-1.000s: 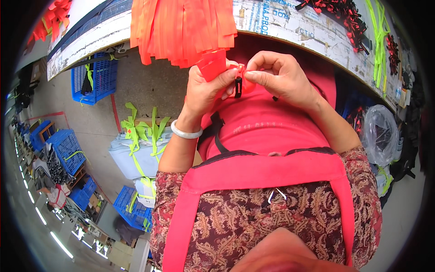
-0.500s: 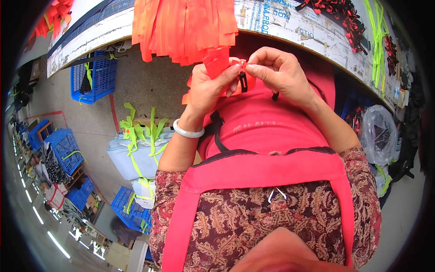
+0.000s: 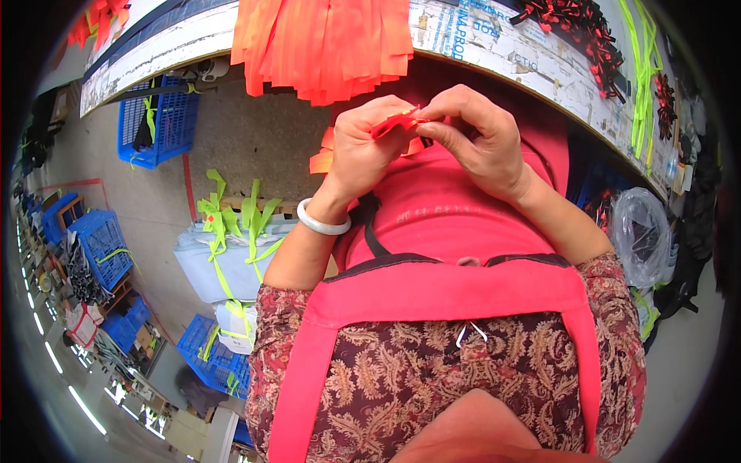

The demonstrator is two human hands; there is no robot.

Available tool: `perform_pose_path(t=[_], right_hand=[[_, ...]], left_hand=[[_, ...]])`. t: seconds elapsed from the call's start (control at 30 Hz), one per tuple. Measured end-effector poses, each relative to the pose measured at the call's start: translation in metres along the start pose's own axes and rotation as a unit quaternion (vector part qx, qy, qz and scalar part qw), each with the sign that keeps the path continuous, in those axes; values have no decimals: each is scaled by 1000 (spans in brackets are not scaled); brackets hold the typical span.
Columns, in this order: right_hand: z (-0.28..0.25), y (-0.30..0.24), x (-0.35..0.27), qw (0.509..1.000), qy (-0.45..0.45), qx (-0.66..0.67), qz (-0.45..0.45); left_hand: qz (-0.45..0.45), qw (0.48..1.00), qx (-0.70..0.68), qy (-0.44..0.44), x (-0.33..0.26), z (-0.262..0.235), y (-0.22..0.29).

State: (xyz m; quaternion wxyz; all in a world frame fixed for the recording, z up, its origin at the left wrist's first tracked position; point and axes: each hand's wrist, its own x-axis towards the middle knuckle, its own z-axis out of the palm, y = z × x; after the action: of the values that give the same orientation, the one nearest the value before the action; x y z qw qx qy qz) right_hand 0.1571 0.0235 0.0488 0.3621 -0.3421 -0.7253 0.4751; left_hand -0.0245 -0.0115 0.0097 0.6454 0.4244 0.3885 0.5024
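My left hand (image 3: 367,147) is closed around an orange-red fabric strip (image 3: 395,123), which is folded and bunched at its fingertips. Thumb and fingers pinched, my right hand (image 3: 482,143) meets the end of that strip over my lap. The small black part that hung from the strip's end is now hidden by the fingers. More orange strip ends (image 3: 322,160) show below my left wrist. Just beyond both hands, a thick bundle of orange strips (image 3: 320,50) drapes over the front edge of the worktable (image 3: 494,65).
Red-and-black small pieces (image 3: 575,35) and neon-yellow strips (image 3: 642,85) lie on the table's right side. At left on the floor stand a blue crate (image 3: 158,123) and pale-blue bundles (image 3: 212,266) tied with yellow strips. A clear plastic bag (image 3: 642,235) is at right.
My left hand has turned, folding the strip down between its fingers. The right fingertips have closed in at the strip's end, and the black part has gone from sight.
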Motion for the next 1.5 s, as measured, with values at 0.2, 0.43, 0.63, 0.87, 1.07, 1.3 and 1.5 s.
perform_pose_path(t=[0.2,0.43,0.63,0.87,1.07,1.3,1.5], right_hand=[[2,5,0,995,29,-62,-72],[3,2,-3,997,28,-70,-36],[7,20,-6,999,43,-6,5],[11,11,-7,999,38,-10,-5],[7,21,-7,998,27,18,60],[4,17,4,993,-19,56,106],[16,8,2,966,-166,73,187]], left_hand=[[-7,1000,7,15,0,3,3],[20,997,73,-20,2,1,3],[95,991,87,21,5,7,-9],[97,992,79,-4,4,5,-4],[69,989,133,-6,9,0,1],[51,990,128,-5,11,-7,17],[72,996,54,26,13,6,24]])
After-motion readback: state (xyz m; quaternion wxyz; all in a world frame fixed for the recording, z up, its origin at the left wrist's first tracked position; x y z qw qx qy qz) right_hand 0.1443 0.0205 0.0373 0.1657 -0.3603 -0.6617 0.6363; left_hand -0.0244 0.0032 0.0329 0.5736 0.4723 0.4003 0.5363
